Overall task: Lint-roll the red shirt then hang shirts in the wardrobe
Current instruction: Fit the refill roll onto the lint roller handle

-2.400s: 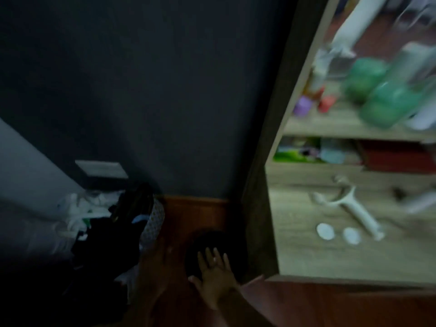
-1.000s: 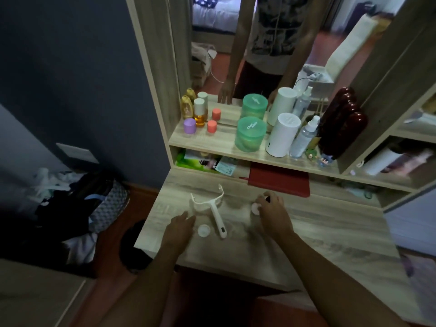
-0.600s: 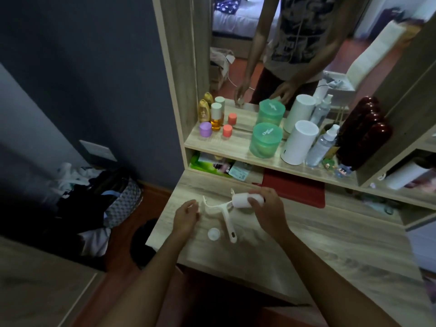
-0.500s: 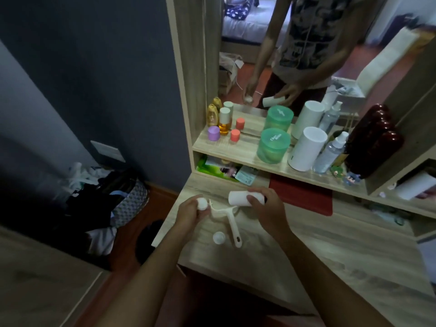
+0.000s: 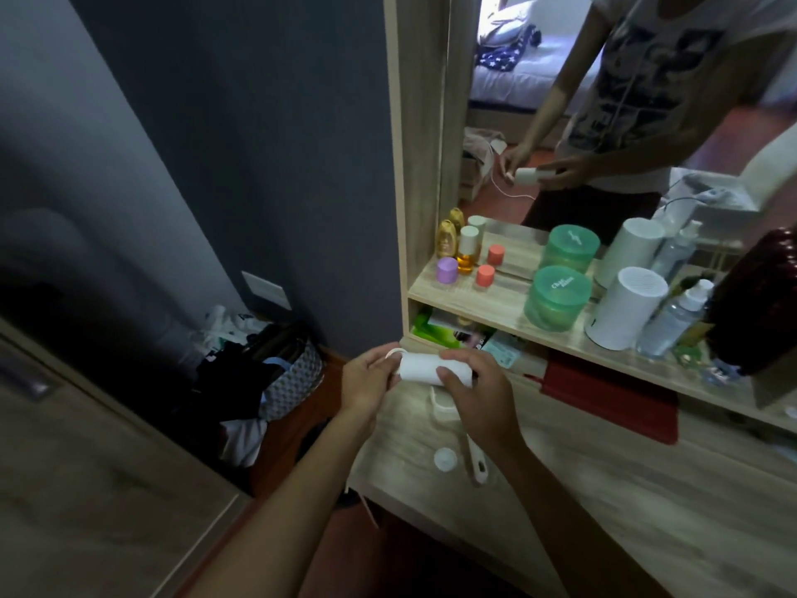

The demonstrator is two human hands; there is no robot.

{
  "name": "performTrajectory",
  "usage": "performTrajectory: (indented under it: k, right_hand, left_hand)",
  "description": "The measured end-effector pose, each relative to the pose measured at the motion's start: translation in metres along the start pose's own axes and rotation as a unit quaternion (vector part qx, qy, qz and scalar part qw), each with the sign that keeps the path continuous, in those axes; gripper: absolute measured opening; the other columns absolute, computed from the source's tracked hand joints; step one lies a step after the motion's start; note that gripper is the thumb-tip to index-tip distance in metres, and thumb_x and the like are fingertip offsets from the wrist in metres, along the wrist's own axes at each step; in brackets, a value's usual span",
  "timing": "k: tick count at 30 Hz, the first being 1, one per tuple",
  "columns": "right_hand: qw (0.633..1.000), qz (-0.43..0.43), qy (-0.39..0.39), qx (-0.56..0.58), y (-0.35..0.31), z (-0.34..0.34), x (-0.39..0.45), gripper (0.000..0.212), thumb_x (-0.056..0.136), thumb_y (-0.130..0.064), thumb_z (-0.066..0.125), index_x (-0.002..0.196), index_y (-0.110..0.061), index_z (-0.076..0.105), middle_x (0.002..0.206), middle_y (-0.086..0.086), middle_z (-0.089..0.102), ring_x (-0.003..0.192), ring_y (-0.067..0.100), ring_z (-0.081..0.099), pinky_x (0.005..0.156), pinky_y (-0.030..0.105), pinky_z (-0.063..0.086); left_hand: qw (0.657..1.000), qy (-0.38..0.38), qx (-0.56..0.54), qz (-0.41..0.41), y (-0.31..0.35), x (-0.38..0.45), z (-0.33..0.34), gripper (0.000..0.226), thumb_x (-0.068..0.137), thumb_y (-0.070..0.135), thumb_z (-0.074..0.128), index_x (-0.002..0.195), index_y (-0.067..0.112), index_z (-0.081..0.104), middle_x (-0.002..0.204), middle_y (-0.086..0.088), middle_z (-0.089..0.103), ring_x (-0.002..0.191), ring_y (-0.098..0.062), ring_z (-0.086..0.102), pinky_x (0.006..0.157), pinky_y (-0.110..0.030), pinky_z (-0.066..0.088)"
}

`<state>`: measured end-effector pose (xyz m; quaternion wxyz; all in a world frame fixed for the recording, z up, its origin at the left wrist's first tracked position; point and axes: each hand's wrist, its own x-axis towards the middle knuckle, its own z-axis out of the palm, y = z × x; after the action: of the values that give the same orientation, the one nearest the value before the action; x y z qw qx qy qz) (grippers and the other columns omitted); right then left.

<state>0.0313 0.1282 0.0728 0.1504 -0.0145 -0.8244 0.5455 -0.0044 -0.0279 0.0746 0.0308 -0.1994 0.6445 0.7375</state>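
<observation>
Right hand (image 5: 478, 399) grips lint roll (image 5: 431, 369) | left hand (image 5: 366, 381) pinches its end | risk: loose cap (image 5: 445, 460) knocked off bench (image 5: 604, 489), roll slips.

The single head-worn camera looked forward and down from close above the wooden desk (image 5: 604, 502), facing the mirror (image 5: 604, 101) and shelf (image 5: 496, 304) at far right, with the dark wall (image 5: 258, 144) filling the left.

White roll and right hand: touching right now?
Touching. The head view shows the right hand with its fingers wrapped over the white roll, no gap between them; the left hand closes on its other end.
</observation>
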Motion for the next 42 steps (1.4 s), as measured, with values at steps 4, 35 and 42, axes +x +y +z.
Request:
performTrajectory:
  k: [4, 35, 42]
  right_hand:
    - [1.000, -0.014, 0.014, -0.023, -0.003, 0.008, -0.002, 0.020, 0.084, -0.017, 0.070, 0.104, -0.022, 0.069, 0.107, -0.004, 0.060, 0.096, 0.003, 0.054, 0.084, 0.011, 0.040]
    - [0.874, 0.065, -0.319, -0.360, 0.088, 0.047, -0.029, 0.045, 0.094, -0.041, 0.039, 0.134, -0.021, 0.045, 0.128, 0.009, 0.044, 0.122, 0.026, 0.051, 0.092, 0.033, 0.045]
    - [0.898, 0.030, -0.175, -0.401, 0.120, 0.062, -0.056, 0.032, 0.091, -0.029, 0.048, 0.120, -0.013, 0.049, 0.098, 0.003, 0.055, 0.092, 0.026, 0.059, 0.077, 0.031, 0.050]
  left_hand:
    - [0.997, -0.007, -0.067, -0.023, 0.012, -0.009, 0.006, 0.017, 0.090, 0.009, 0.059, 0.098, 0.012, 0.074, 0.096, -0.006, 0.073, 0.087, -0.017, 0.068, 0.071, -0.025, 0.056]
    - [0.994, 0.097, -0.020, 0.037, 0.063, 0.007, -0.003, 0.030, 0.097, 0.035, 0.050, 0.098, 0.007, 0.061, 0.093, -0.014, 0.062, 0.079, -0.020, 0.061, 0.053, -0.026, 0.049]
    - [0.987, 0.095, -0.122, -0.043, 0.070, 0.010, -0.014, 0.029, 0.097, 0.035, 0.051, 0.081, 0.012, 0.060, 0.082, -0.009, 0.063, 0.074, -0.019, 0.063, 0.059, -0.030, 0.053]
